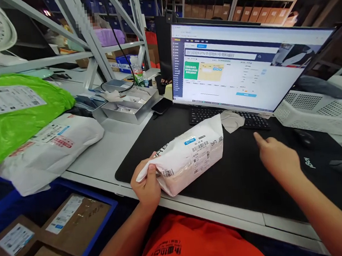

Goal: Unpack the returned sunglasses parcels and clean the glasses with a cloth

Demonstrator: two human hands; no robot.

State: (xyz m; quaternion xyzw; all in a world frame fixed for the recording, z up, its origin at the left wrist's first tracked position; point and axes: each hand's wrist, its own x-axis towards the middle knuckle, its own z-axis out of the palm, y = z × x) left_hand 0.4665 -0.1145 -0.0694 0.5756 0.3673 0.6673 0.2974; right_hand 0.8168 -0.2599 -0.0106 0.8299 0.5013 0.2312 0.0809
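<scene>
My left hand point(147, 181) is closed on the near left end of a white mailer parcel point(187, 154), thumb on top of its folded edge. The parcel lies tilted on the black desk mat point(240, 177), its printed labels and barcodes facing up and toward me. My right hand point(276, 155) hovers over the mat on the right, index finger stretched out and the other fingers curled, holding nothing visible. Just beyond that fingertip is the black keyboard point(255, 121), partly covered by a crumpled pale cloth or paper point(232, 121).
A monitor point(233, 87) stands behind the keyboard. White point(65, 140) and green parcels point(23, 102) lie at left above a blue bin point(105, 214) holding brown boxes point(74, 222). A grey tray point(129, 107) and phone point(161, 106) sit mid-desk; a mouse point(304, 138) and white basket point(308, 111) are at right.
</scene>
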